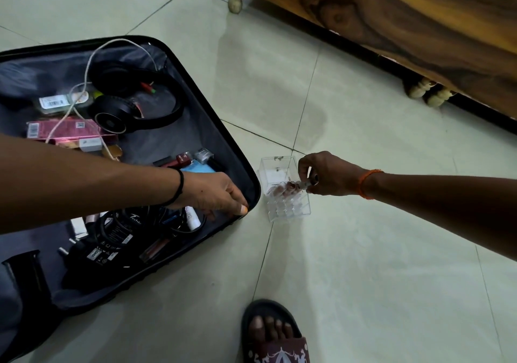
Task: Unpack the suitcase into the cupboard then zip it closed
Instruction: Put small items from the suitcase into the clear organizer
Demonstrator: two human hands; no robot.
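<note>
I see the open suitcase (240,166) lying on the floor (363,250) at left, headphones (134,102) inside it; an organizer box (288,194) stands just right of it, with the cupboard (405,26) behind.

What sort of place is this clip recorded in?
Most likely a room in a home, perhaps a bedroom. An open suitcase of personal items lies on a pale tiled floor, beside wooden furniture on turned legs, and the person wears a house slipper.

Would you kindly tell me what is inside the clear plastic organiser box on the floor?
The clear plastic organiser box shows a grid of small cells; the right hand holds a small item over them. Its contents are too blurred to identify.
</note>
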